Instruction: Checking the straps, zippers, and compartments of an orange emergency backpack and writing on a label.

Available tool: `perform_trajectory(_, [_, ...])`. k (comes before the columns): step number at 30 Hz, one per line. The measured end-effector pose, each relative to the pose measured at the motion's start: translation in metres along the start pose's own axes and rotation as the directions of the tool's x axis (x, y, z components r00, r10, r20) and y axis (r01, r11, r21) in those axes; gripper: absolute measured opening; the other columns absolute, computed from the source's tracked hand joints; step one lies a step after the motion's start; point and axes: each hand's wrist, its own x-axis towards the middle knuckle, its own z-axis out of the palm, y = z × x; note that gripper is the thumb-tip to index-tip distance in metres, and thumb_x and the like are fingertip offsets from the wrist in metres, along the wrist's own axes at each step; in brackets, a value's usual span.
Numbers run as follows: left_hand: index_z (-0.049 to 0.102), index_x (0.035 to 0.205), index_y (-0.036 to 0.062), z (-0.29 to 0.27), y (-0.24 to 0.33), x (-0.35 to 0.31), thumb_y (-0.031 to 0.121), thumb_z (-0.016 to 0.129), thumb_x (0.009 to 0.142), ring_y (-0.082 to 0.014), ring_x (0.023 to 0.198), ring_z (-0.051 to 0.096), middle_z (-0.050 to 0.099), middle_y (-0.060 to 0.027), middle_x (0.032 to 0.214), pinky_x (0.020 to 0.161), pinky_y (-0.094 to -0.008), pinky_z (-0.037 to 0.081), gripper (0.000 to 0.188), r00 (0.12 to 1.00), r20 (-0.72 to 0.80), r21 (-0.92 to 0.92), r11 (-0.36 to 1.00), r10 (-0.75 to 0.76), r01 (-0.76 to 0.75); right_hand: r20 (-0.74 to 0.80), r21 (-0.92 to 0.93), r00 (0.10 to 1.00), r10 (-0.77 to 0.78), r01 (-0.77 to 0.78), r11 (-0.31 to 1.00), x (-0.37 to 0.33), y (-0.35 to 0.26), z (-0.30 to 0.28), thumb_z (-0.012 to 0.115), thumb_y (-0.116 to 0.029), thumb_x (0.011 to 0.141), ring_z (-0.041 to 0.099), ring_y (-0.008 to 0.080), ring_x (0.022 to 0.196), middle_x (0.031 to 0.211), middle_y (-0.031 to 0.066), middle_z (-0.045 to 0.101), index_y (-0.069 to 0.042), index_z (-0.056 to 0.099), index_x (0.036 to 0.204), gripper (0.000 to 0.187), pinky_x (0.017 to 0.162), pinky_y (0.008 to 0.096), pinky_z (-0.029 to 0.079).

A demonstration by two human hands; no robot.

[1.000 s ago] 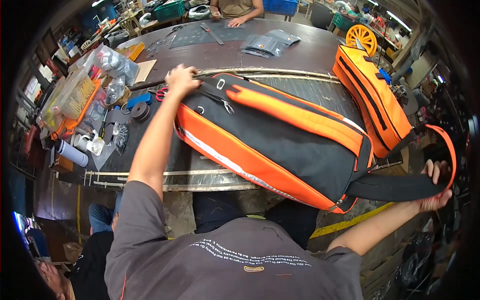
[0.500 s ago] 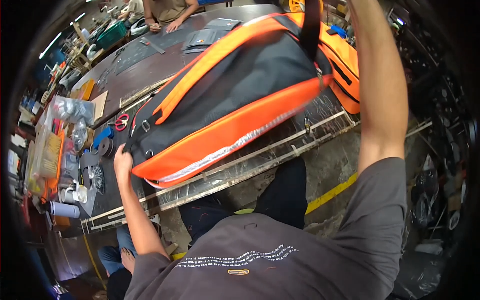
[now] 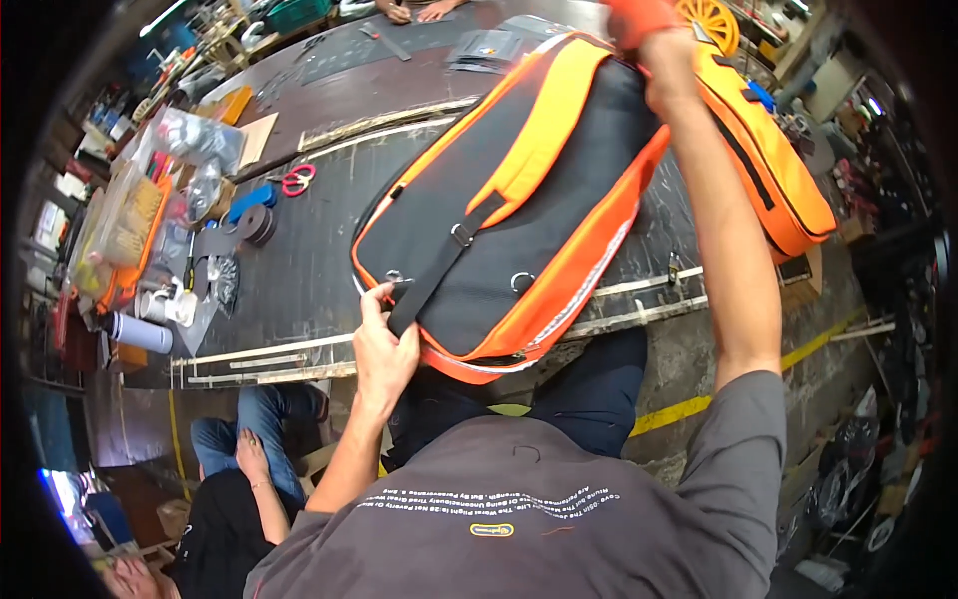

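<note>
A black and orange backpack [image 3: 589, 180] lies slanted across the table, its strap side up. An orange padded shoulder strap [image 3: 549, 125] runs along it to a metal buckle and black webbing [image 3: 439, 275]. My left hand [image 3: 384, 349] is closed, pinching the black webbing at the bag's near lower corner. At the bag's far end is my right hand [image 3: 667, 65], against a blurred red-orange part [image 3: 639, 20]; its fingers are hidden. Metal rings and a silver reflective strip show on the near end and side of the bag.
A second orange bag [image 3: 773, 160] lies to the right. Red-handled scissors [image 3: 298, 180], tape rolls [image 3: 257, 225], a plastic box [image 3: 130, 225] and a white bottle [image 3: 140, 331] crowd the left. One person sits at lower left; another's hands [image 3: 434, 10] work across the table.
The backpack has turned, its near end swinging right and toward me, and now rests lower. My left hand moved right onto the webbing. My right hand has come down into view.
</note>
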Motion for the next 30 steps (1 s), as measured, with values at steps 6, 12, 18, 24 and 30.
perform_trajectory(6, [0.076, 0.125, 0.0059, -0.029, 0.011, 0.018, 0.015, 0.083, 0.094, -0.0196, 0.086, 0.075, 0.077, -0.0139, 0.106, 0.076, -0.0341, 0.058, 0.033, 0.997, 0.067, 0.144, 0.989, -0.027, 0.017, -0.167, -0.389, 0.985, -0.031, -0.037, 0.921, -0.007, -0.024, -0.114, 0.069, -0.056, 0.105, 0.064, 0.0129, 0.087, 0.101, 0.0011, 0.068, -0.015, 0.068, 0.119, 0.043, 0.074, 0.0304, 0.050])
perform_trajectory(12, [0.079, 0.119, 0.0114, -0.063, 0.028, 0.044, 0.032, 0.091, 0.081, -0.0363, 0.108, 0.069, 0.069, -0.0122, 0.112, 0.090, -0.0489, 0.057, 0.045, 0.896, 0.185, 0.400, 0.801, 0.404, -0.445, -0.179, -0.011, 0.973, 0.147, -0.152, 0.988, -0.042, -0.010, -0.103, 0.044, -0.079, 0.108, 0.059, 0.0373, 0.149, 0.163, 0.0244, 0.058, -0.006, 0.056, 0.160, 0.090, 0.121, 0.0511, 0.048])
perform_trajectory(18, [0.067, 0.146, 0.0051, -0.065, 0.039, 0.052, 0.030, 0.091, 0.086, -0.0405, 0.124, 0.067, 0.072, -0.0200, 0.132, 0.108, -0.0490, 0.054, 0.070, 0.880, 0.166, 0.292, 0.830, 0.446, -0.476, 0.371, 0.127, 0.885, 0.281, -0.348, 0.929, -0.084, -0.038, -0.054, 0.025, -0.080, 0.108, 0.046, 0.0430, 0.159, 0.177, 0.0262, 0.040, -0.003, 0.036, 0.174, 0.102, 0.132, 0.0629, 0.030])
perform_trajectory(24, [0.059, 0.158, 0.0061, 0.008, 0.045, 0.079, 0.043, 0.073, 0.105, -0.0438, 0.151, 0.052, 0.054, -0.0271, 0.163, 0.125, -0.0533, 0.043, 0.066, 0.825, 0.394, 0.174, 0.849, 0.404, -0.499, 0.193, -0.925, 0.932, 0.306, 0.069, 0.374, -0.040, 0.030, -0.070, 0.084, -0.022, 0.094, 0.072, 0.0255, 0.127, 0.141, 0.0200, 0.075, 0.001, 0.065, 0.152, 0.066, 0.109, 0.0385, 0.057])
perform_trajectory(30, [0.067, 0.152, 0.0162, 0.040, 0.018, 0.055, 0.050, 0.068, 0.105, -0.0422, 0.157, 0.046, 0.051, -0.0197, 0.169, 0.122, -0.0624, 0.035, 0.058, 0.838, 0.358, 0.317, 0.790, 0.413, -0.524, 0.346, -0.908, 0.928, 0.138, 0.368, -0.200, -0.012, 0.102, -0.087, 0.075, -0.029, 0.093, 0.051, 0.0376, 0.154, 0.168, 0.0215, 0.053, -0.016, 0.063, 0.158, 0.067, 0.126, 0.0531, 0.045])
